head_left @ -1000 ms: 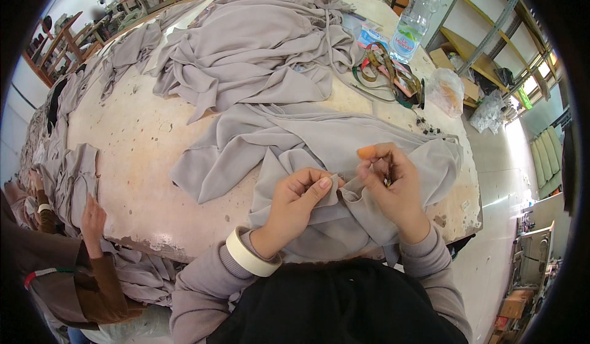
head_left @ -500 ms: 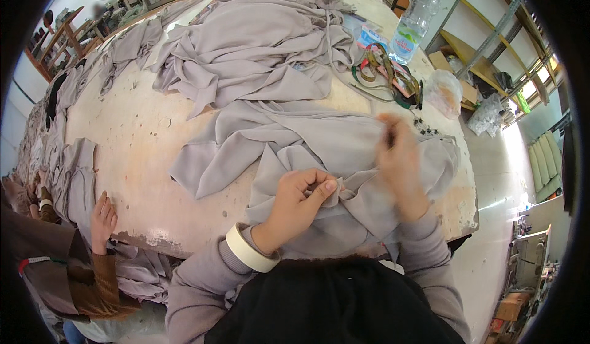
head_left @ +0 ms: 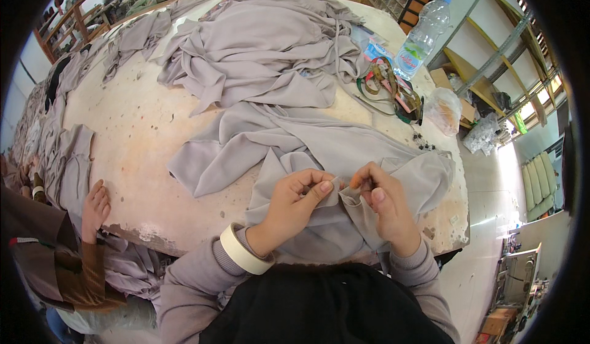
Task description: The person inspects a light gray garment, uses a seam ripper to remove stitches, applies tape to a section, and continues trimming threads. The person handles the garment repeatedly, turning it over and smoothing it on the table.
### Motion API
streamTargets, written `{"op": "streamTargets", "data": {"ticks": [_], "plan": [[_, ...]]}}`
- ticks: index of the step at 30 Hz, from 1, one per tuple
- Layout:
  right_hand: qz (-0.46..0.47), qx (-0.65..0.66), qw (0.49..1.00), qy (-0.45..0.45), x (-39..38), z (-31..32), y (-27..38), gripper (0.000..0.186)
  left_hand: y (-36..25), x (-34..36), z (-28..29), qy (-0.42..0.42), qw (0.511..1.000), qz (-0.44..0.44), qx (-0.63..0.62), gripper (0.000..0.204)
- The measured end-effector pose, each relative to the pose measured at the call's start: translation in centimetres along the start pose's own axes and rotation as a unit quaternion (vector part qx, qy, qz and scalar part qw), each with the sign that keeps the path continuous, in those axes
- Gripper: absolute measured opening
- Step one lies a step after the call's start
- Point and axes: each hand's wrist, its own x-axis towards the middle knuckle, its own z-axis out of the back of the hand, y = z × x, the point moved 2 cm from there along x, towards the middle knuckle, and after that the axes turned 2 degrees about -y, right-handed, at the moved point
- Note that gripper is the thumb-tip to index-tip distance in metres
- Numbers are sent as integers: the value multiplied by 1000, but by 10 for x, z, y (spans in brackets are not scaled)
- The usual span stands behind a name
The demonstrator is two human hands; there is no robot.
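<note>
A grey-beige garment (head_left: 295, 129) of soft cloth lies crumpled on the table in front of me. My left hand (head_left: 298, 202) pinches a small edge of it between thumb and forefinger. Close beside, at the same spot, my right hand (head_left: 386, 205) has its fingers curled over a raised fold of the cloth. What its fingertips hold, if anything, is too small to make out. Around my left wrist sits a cream-coloured ring (head_left: 244, 250) like a roll of tape.
A bigger heap of the same cloth (head_left: 258, 43) lies farther back. At the right are a water bottle (head_left: 421, 39), tangled straps (head_left: 390, 92), a clear plastic bag (head_left: 444, 107) and small black pieces (head_left: 421, 140). At left, a co-worker's hand (head_left: 95, 205) rests near the table edge.
My right hand, blurred and higher up over the cloth before, has come down and left beside my left hand. The left hand keeps its pinch on the cloth.
</note>
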Motion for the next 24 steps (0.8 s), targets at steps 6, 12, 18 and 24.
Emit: {"op": "streamTargets", "data": {"ticks": [6,12,18,24], "plan": [[14,-218,975,-37,-6,-11,7,19,2,0,6,14,998,14,61,17],[37,-246,966,-74,-5,-12,8,20,6,0,6,12,998,15,65,15],[44,-261,961,-75,-4,-12,10,20,5,-1,8,14,994,13,108,16],[35,-259,963,-72,-4,-12,10,20,7,0,2,-27,994,-45,100,15]]}}
